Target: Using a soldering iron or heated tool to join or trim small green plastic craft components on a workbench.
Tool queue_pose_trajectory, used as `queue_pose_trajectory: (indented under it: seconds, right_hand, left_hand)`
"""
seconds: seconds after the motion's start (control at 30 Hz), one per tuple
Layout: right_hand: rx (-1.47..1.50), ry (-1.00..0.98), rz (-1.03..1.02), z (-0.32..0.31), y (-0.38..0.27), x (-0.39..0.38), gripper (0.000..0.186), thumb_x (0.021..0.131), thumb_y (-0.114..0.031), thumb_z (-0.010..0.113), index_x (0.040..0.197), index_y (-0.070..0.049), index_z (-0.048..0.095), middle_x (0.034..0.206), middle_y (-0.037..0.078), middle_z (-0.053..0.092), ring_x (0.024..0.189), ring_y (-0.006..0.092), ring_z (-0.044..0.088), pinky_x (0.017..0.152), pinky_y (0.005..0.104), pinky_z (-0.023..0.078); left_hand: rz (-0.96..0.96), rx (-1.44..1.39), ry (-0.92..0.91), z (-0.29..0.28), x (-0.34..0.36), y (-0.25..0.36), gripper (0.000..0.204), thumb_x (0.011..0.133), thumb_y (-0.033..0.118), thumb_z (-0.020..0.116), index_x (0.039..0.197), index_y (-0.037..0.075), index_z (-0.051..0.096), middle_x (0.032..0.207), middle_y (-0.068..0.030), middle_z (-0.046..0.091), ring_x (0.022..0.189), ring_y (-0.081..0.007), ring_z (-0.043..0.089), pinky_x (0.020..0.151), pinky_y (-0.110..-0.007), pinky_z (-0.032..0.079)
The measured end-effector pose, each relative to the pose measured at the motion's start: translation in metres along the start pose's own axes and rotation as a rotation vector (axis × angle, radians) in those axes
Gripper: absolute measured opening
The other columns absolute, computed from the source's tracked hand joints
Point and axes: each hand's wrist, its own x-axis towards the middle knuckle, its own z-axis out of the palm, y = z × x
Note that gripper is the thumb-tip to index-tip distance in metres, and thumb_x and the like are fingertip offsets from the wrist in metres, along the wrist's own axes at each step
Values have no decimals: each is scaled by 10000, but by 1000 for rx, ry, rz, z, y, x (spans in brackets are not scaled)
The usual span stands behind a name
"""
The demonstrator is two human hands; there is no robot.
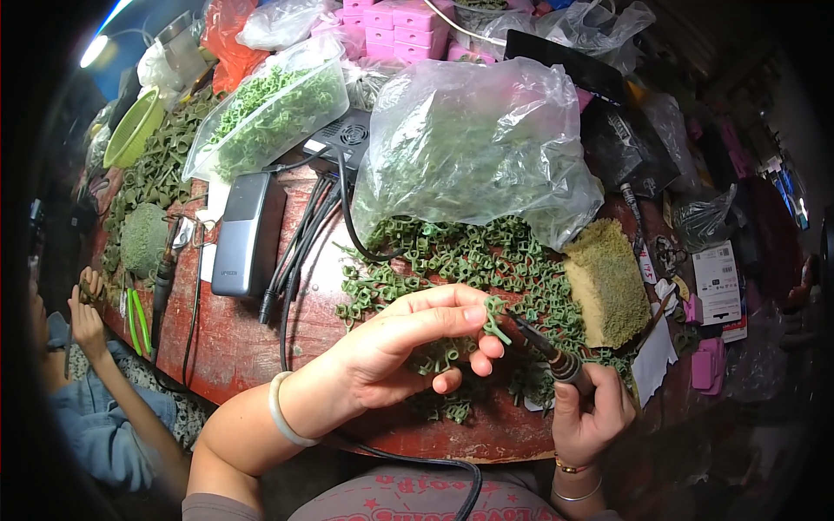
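In front of me my left hand (382,347) pinches a small green wax-like piece (495,323) between thumb and fingertips. My right hand (594,415) is closed around a soldering-iron-like heated pen (566,368). Its dark tip points left toward the green piece, and I cannot tell whether they touch. Beneath and beyond both hands, many small green looped pieces (469,252) lie heaped on the red tabletop (252,347). To the right of that heap sits a tan sponge-like block (608,282) covered in greenish crumbs.
A large clear bag (469,148) of green pieces stands behind the heap, beside a clear bin (269,113) of more. A grey power bank (248,234) and black cables (300,247) lie left. Another person's hand (87,321) is at the far left; pink boxes (400,30) stand behind.
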Motion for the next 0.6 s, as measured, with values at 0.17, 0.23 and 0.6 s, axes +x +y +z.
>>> queue_pose_trajectory:
  seconds: [0.17, 0.23, 0.6]
  right_hand:
    - [-8, -17, 10, -1, -1, 0, 388, 833, -380, 726, 834, -18, 586, 633, 73, 505, 498, 245, 506, 444, 344, 382]
    - [-14, -22, 12, 0, 0, -1, 386, 832, -376, 728, 838, -17, 585, 634, 74, 508, 502, 250, 513, 447, 346, 388]
    - [9, -2, 8, 0, 1, 0, 392, 839, -378, 721, 842, -11, 582, 644, 76, 518, 499, 237, 509, 453, 339, 389]
  left_hand:
    - [1, 4, -1, 1, 0, 1, 192, 953, 178, 539, 1086, 39, 543, 882, -115, 628, 745, -169, 622, 414, -199, 420]
    - [3, 2, -3, 1, 0, 0, 190, 953, 178, 539, 1083, 39, 542, 883, -114, 628, 745, -168, 621, 414, -198, 421]
    - [4, -2, -9, 1, 0, 0, 183, 959, 169, 527, 1079, 31, 538, 892, -118, 628, 752, -169, 625, 415, -197, 424]
